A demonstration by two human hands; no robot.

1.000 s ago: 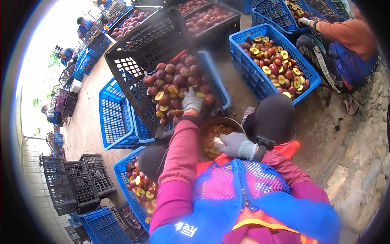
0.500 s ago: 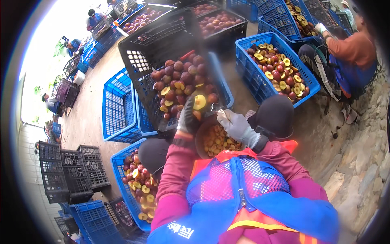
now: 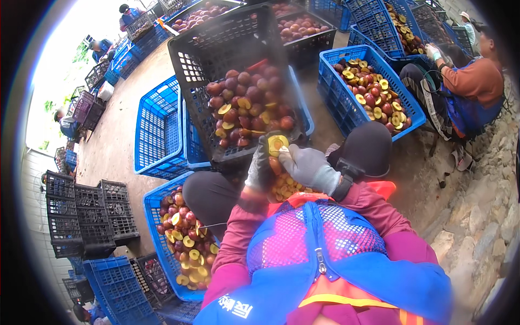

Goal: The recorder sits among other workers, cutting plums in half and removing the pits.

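My left hand [image 3: 260, 167], in a grey glove with dark fingers, holds up a halved plum [image 3: 278, 142] with its yellow cut face showing. My gloved right hand [image 3: 313, 169] is closed on a small hand tool, mostly hidden by the fingers, and meets the right side of the plum half. Below both hands, a container of yellowish plum pits [image 3: 287, 188] sits between my knees, partly covered by the hands. Just beyond, a tilted black crate [image 3: 190, 73] holds whole plums and some cut ones [image 3: 246, 105].
Beside my left knee stands a blue crate [image 3: 153, 230] of plum halves. Another blue crate [image 3: 337, 103] of halves is at the right, near a seated co-worker [image 3: 476, 81]. A blue crate [image 3: 157, 135] stands left of the black one. Black crates [image 3: 89, 214] are stacked far left.
My right hand has brought the loop-ended tool leftward to the plum half in my left hand. The two hands were apart before. The view has shifted slightly.
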